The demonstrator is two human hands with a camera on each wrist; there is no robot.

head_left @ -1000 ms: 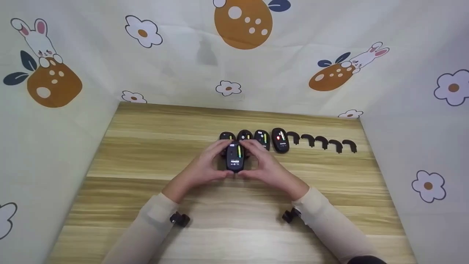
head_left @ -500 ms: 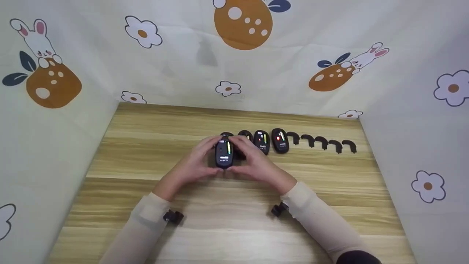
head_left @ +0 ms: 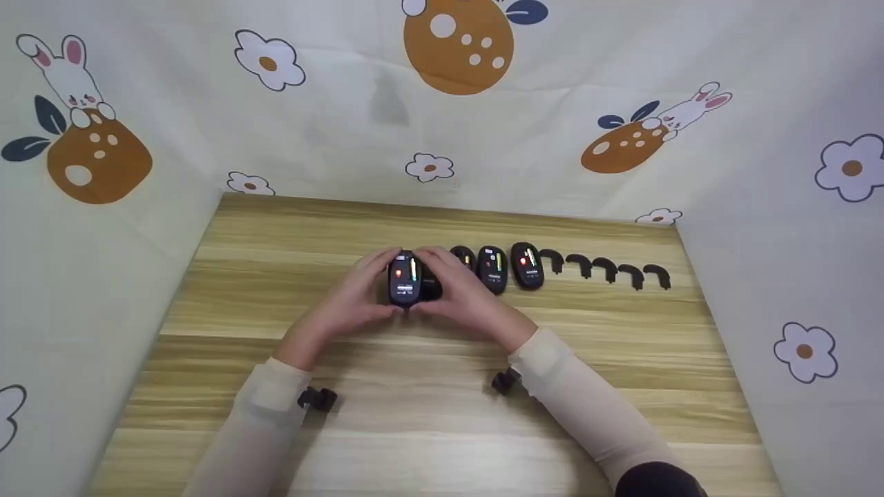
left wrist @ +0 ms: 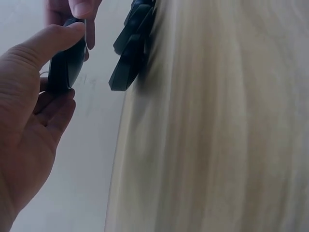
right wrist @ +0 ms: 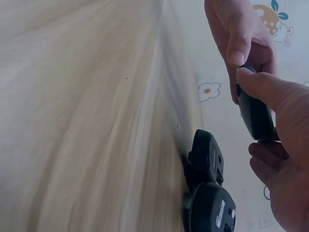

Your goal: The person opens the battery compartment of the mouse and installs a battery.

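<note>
A black computer mouse is held underside up between both hands, with a battery and a red light showing in its underside. My left hand grips its left side, thumb at the near end and fingers at the far end. From the other side my right hand grips it the same way. Both wrist views show the mouse raised off the table, the two thumbs meeting at its near end. Just right of it, another mouse on the table is partly hidden by the right hand.
Further right lie more upturned mice: one partly covered mouse, a middle mouse and an end mouse with a red light. Several curved black pieces continue the row. Patterned cloth walls enclose the wooden table.
Both hands have carried the mouse to the left and slightly toward the back. A red light now shows on its underside. The table mice and curved pieces stay put.
</note>
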